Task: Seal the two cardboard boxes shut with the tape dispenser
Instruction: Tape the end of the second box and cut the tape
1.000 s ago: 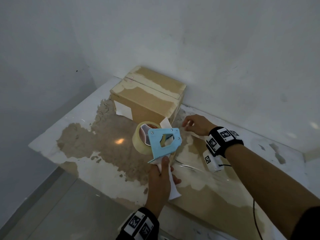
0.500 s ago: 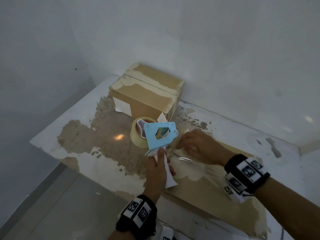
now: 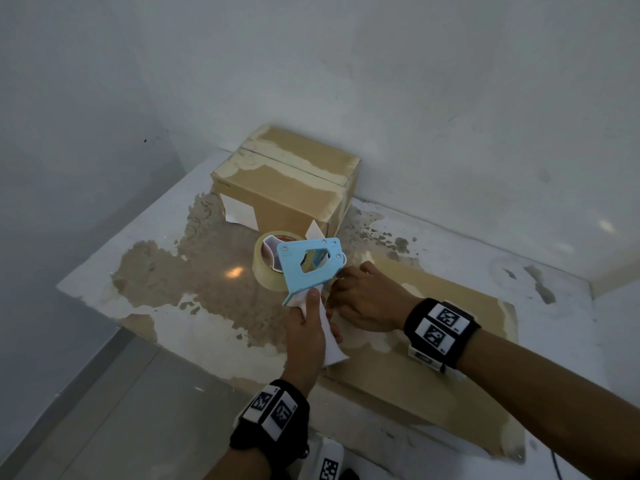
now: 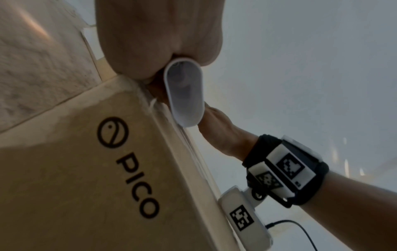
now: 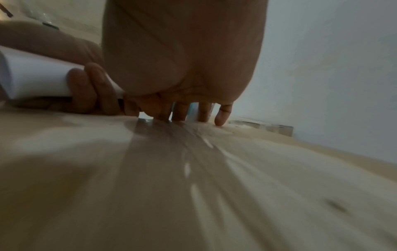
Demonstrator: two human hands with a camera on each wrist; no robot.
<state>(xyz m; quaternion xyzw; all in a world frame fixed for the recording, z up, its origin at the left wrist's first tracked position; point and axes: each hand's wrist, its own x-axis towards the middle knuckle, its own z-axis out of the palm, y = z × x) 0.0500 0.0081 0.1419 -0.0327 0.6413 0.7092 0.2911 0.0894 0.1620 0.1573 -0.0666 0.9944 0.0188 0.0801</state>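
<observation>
Since the earlier frame, the right hand [image 3: 369, 301] has drawn back along the flat cardboard box [image 3: 450, 368] to sit just beside the tape dispenser [image 3: 308, 268], and the head view has shifted closer. Left hand [image 3: 306, 336] grips the dispenser's white handle [image 4: 184, 95], fingers wrapped round it; the blue frame stands upright over the near box with the tape roll [image 3: 266, 268] on its left side. Right hand lies palm down on the box top, fingers [image 5: 203, 111] extended and pressing a strip of clear tape [image 5: 167, 152] that runs along the lid. That box bears a printed "PICO" mark [image 4: 128, 169] on its side. A second, taller cardboard box [image 3: 287, 188] stands well behind, against the wall, on the worn white surface [image 3: 194, 317].
</observation>
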